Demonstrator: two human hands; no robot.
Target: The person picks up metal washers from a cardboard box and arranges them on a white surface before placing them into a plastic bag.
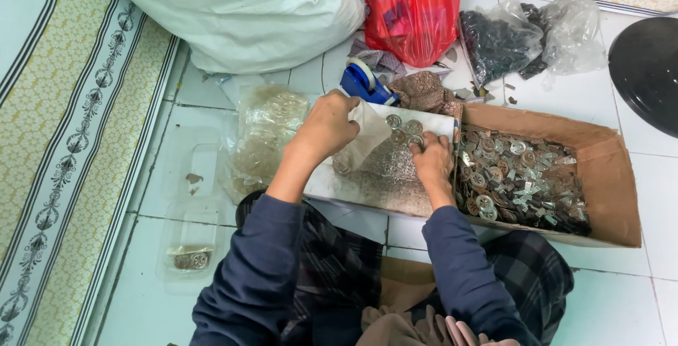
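Observation:
My left hand (326, 126) grips a small clear plastic bag (361, 141) and holds it over a white board (374, 176) that lies on the floor tiles. My right hand (432, 159) rests flat on the board, fingers on a few round silver metal pieces (404, 130) near its far edge. Right of that hand stands a shallow brown cardboard box (607, 169) filled with several more silver metal pieces (519, 183).
A blue tape dispenser (366, 82), a red plastic bag (413, 10), a large white sack (240, 14) and clear bags of dark parts (505, 39) lie beyond the board. A pile of clear bags (265, 134) and clear trays (189, 247) sit left, beside a patterned mat (63, 141).

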